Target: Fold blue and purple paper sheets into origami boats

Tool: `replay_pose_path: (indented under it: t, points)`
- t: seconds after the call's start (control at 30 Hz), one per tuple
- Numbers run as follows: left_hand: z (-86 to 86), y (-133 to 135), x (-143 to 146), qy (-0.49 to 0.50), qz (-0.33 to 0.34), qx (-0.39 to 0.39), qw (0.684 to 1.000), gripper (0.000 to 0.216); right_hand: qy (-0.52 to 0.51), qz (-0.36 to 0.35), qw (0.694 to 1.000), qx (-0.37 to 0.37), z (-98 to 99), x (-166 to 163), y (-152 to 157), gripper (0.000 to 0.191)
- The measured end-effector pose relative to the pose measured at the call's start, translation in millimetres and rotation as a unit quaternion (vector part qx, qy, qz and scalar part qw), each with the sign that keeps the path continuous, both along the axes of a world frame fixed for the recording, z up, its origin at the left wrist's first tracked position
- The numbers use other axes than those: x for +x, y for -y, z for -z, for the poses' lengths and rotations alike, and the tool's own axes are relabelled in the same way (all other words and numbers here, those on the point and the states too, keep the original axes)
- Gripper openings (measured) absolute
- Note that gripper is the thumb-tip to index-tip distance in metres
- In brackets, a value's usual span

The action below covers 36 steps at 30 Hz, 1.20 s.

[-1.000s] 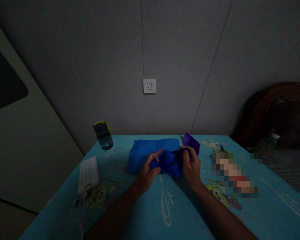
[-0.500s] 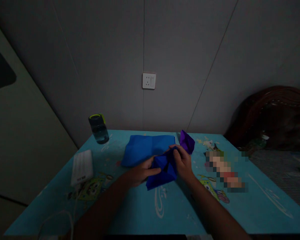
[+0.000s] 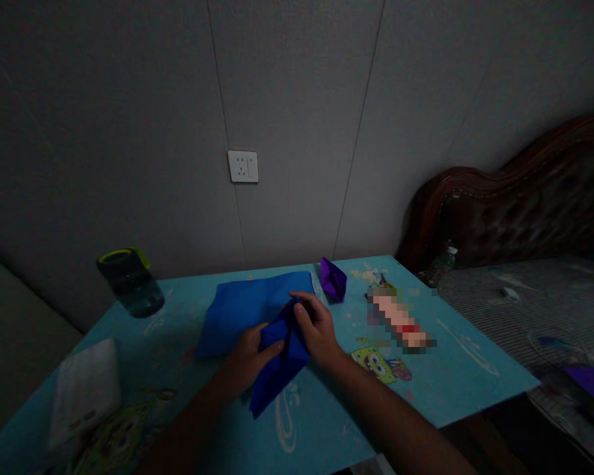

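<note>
A dark blue folded paper (image 3: 276, 369) lies on the light blue cartoon-print table (image 3: 426, 389), and both my hands pinch it. My left hand (image 3: 247, 353) grips its left side with curled fingers. At its upper right, my right hand (image 3: 317, 324) has fingers closed over the top fold. Just behind lies a larger, lighter blue sheet (image 3: 242, 307). A small purple folded paper piece (image 3: 333, 280) stands behind my right hand.
A dark water bottle with a yellow-green lid (image 3: 129, 282) stands at the table's back left. A white power bank (image 3: 85, 390) lies front left. A wall socket (image 3: 243, 166) is behind. A dark wooden bed headboard (image 3: 515, 204) and mattress are on the right.
The view has swung right and down. The dark blue paper has been folded narrower and longer, pointing toward me. Both hands have kept hold of it and drawn closer together.
</note>
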State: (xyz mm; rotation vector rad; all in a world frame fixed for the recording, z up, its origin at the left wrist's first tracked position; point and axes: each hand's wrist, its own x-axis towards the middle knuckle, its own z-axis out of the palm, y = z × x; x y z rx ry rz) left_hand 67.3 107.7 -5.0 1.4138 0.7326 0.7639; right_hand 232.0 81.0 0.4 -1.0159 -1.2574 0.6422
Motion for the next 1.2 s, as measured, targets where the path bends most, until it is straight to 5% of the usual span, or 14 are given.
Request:
replay_pose_path:
  t: [0.2,0.37,0.77,0.9,1.2]
  points:
    - [0.0,0,1,0.025,-0.146,0.017,0.989,0.039,-0.065,-0.033,0.996,-0.057,4.0,-5,-7,0.050]
    - [0.8,-3,0,0.007,-0.241,0.070,0.968,0.032,0.026,-0.065,0.993,-0.099,6.6,-10,-7,0.037]
    - [-0.5,12,9,-0.109,-0.245,0.215,0.939,0.033,0.244,0.108,0.962,-0.056,9.8,-14,0,0.036]
    - [5.4,3,7,-0.103,-0.290,0.203,0.929,0.036,0.277,0.091,0.957,-0.010,12.3,-28,6,0.027]
    - [3.2,21,13,-0.026,-0.217,0.192,0.957,0.030,0.318,0.108,0.939,0.073,37.1,-42,5,0.069]
